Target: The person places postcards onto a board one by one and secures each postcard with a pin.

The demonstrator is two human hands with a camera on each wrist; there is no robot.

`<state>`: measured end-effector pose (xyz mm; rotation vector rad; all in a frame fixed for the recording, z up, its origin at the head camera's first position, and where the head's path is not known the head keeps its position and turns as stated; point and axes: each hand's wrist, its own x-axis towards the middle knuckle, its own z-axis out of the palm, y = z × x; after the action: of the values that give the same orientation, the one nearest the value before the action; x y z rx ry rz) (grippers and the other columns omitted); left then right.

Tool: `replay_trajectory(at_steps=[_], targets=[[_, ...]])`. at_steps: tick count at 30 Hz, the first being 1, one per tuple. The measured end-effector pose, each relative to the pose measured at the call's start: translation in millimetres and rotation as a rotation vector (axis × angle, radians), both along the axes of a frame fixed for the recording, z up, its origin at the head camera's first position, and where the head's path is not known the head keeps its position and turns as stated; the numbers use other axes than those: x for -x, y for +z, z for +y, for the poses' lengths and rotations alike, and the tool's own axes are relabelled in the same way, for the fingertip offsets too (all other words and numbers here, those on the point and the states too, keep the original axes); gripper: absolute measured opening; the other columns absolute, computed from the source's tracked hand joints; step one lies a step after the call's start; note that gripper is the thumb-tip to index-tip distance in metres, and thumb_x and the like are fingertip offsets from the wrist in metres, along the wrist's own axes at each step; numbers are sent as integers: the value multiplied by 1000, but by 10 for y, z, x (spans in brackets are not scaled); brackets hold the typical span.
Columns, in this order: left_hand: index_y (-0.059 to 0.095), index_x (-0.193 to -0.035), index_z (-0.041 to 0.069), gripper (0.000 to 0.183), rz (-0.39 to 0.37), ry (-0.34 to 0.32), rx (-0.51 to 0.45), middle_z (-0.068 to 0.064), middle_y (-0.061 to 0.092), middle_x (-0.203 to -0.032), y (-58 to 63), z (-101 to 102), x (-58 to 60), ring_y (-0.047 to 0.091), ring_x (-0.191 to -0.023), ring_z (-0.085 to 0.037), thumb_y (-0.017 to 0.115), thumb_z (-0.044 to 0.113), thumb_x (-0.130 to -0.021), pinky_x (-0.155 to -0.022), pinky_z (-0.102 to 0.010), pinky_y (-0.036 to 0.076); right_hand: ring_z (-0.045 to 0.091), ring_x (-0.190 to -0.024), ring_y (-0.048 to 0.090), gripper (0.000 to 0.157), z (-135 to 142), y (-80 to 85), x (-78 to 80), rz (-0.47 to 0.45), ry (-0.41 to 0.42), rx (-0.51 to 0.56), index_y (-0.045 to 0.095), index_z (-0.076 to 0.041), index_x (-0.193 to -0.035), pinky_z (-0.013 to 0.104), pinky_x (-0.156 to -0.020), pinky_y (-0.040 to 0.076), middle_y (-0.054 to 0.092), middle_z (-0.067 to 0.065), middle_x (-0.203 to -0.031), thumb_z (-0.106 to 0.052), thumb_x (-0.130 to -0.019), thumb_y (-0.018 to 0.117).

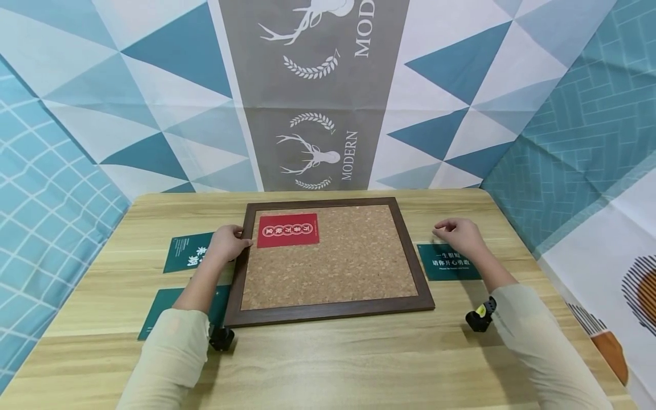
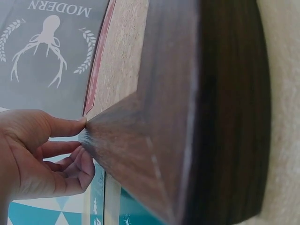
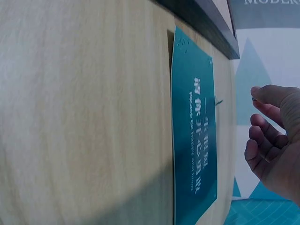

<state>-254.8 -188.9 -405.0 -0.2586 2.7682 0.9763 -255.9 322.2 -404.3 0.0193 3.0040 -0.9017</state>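
My left hand (image 1: pixel 229 244) grips the left side of a cork board (image 1: pixel 333 262) with a dark brown wooden frame. In the left wrist view, its thumb lies on top of the frame (image 2: pixel 154 117) and its fingers curl at the outer edge. A red card (image 1: pixel 288 230) with a row of white characters lies on the cork at upper left. My right hand (image 1: pixel 459 234) is raised over a green card (image 1: pixel 448 262) with white writing. Its thumb and forefinger pinch a small dark thing (image 3: pixel 253 99), too small to make out.
Two more green cards lie left of the board, one farther back (image 1: pixel 179 253), one nearer (image 1: pixel 159 304), partly behind my left arm. A tiny dark green piece (image 3: pixel 219 101) shows beside the right card. A patterned cloth wall (image 1: pixel 318 114) rises behind the wooden table (image 1: pixel 359 364).
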Motion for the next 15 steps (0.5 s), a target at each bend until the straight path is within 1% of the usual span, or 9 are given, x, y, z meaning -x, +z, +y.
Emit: replay_trajectory(at_steps=[8,15], targets=[[38,-138,-5,55,30,4,-22,-29,46,-132,12,-33,-24,49,-116,-41,56,21,-94,-92,-50,47,21,-70,46,29,-128,46,33,19,34,20,66,-1,-106,29,-56,39,57,13,-86,-26,-92,58],[46,-134,-1,49,119,-3,-39,-27,48,-131,60,-1,-47,49,-113,-40,58,23,-92,-90,-49,49,20,-67,46,27,-216,78,51,64,62,24,67,-2,-104,29,-55,39,57,11,-82,-25,-92,59]])
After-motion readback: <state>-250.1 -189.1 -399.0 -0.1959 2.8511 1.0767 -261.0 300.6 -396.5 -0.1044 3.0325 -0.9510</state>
